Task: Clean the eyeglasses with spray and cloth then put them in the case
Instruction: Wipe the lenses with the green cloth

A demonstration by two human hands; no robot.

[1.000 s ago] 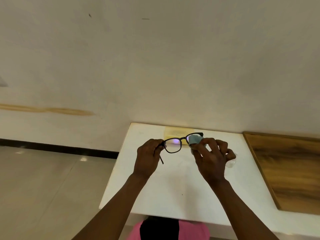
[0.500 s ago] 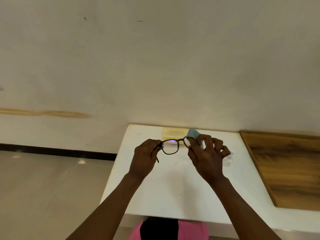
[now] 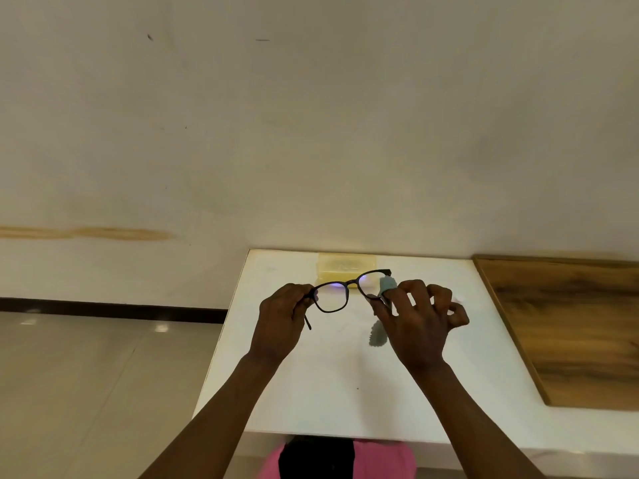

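Observation:
Black-framed eyeglasses (image 3: 345,288) are held in the air above the white table (image 3: 345,392). My left hand (image 3: 281,319) grips their left end, where the temple hangs down. My right hand (image 3: 415,323) pinches a pale blue cloth (image 3: 385,284) over the right lens, and a tail of that cloth hangs below the thumb. A translucent yellow case (image 3: 345,266) lies at the table's far edge, behind the glasses. No spray bottle can be made out; my right hand hides the spot behind it.
A wooden board (image 3: 570,326) covers the table's right side. The wall stands right behind the table. Tiled floor (image 3: 103,375) lies to the left. Pink and black clothing shows under the table's near edge.
The glasses have tilted, right end higher. The cloth now sits on the right lens's outer side with a tail hanging free below my right hand.

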